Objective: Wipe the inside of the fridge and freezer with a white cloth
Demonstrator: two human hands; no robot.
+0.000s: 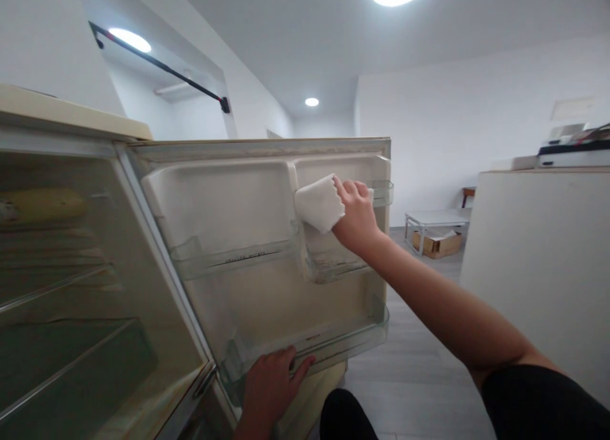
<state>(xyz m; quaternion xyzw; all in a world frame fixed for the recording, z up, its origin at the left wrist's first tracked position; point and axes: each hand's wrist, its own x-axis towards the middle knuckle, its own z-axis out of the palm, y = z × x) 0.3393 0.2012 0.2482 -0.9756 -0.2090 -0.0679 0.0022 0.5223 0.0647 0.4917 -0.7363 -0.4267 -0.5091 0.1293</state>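
Note:
A white cloth (318, 202) with a scalloped edge is gripped in my right hand (356, 214), up by the top right section of an open fridge door (260, 146). Whether the cloth touches the door lining, I cannot tell. Below, my left hand (272, 383) rests at the clear lower door shelf (343, 345), its fingers over the rim and its thumb stretched out to the right. Two clear upper shelves, a left one (233, 260) and a right one (333, 272), are fixed to the door's inner side.
To the left is the fridge interior with glass shelves (61, 287) and a yellowish object (42, 205). Behind the door stand a low white table (436, 218) and a cardboard box (437, 243). A white cabinet (534, 256) is on the right. My knee (345, 414) shows below.

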